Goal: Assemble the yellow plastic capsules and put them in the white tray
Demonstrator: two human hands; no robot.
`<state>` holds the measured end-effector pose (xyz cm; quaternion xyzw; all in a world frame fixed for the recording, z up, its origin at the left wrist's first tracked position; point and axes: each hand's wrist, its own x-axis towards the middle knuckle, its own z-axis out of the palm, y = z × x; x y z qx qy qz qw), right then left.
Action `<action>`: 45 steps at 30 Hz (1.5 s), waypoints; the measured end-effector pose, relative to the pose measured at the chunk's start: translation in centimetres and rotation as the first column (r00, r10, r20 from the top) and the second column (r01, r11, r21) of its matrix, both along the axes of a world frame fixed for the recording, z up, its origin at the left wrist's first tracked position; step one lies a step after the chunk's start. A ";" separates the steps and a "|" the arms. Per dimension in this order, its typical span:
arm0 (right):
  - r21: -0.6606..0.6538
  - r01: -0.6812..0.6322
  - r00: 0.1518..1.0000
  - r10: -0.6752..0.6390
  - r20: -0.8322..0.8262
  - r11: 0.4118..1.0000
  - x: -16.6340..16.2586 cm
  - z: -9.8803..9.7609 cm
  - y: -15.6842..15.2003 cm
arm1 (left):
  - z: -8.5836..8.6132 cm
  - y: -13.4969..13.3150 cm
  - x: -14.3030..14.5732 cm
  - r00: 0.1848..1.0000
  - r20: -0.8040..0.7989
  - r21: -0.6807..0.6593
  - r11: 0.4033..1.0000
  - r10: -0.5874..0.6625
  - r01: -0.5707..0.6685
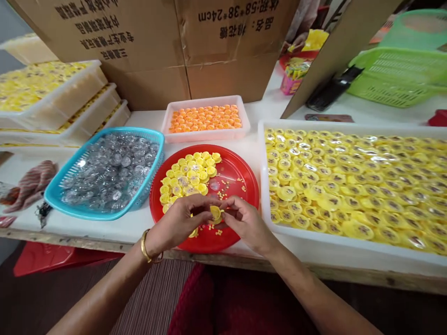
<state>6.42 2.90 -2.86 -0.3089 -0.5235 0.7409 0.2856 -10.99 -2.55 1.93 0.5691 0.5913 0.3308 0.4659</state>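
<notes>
Over the near part of a red round plate (240,163), my left hand (181,221) and my right hand (244,221) meet, fingers pinched on one small yellow cap (215,212). My left wrist wears a gold bangle (145,246). A cluster of yellow caps (186,179) lies on the plate's far left, with tiny yellow bits (237,179) scattered across its red surface. A blue basket (56,197) of clear plastic domes (110,172) sits left of the plate.
A white tray (206,135) of orange pieces stands behind the plate. A big white tray (265,186) of finished yellow capsules fills the right. Stacked white trays (84,100) are at far left, cardboard boxes (150,42) behind, green baskets (401,74) at back right.
</notes>
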 end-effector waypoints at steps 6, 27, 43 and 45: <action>0.026 -0.073 0.997 0.073 -0.008 0.997 0.9 -0.6 0.5 | 0.5 1.2 -0.4 0.975 -0.201 0.054 0.993 -0.092 0.105; 0.159 -0.053 0.995 0.038 0.097 0.986 0.8 -0.5 0.3 | -1.1 2.8 -1.0 0.999 -0.038 -0.167 0.986 -0.031 0.024; 0.097 0.209 0.972 -0.217 0.089 0.973 0.4 -0.3 -1.7 | -2.1 1.8 1.7 0.981 0.150 -0.249 0.965 0.123 -0.083; 0.045 0.233 0.971 -0.235 0.043 0.971 0.5 -0.1 -2.0 | -1.9 1.4 2.5 0.980 0.121 -0.197 0.972 0.156 -0.130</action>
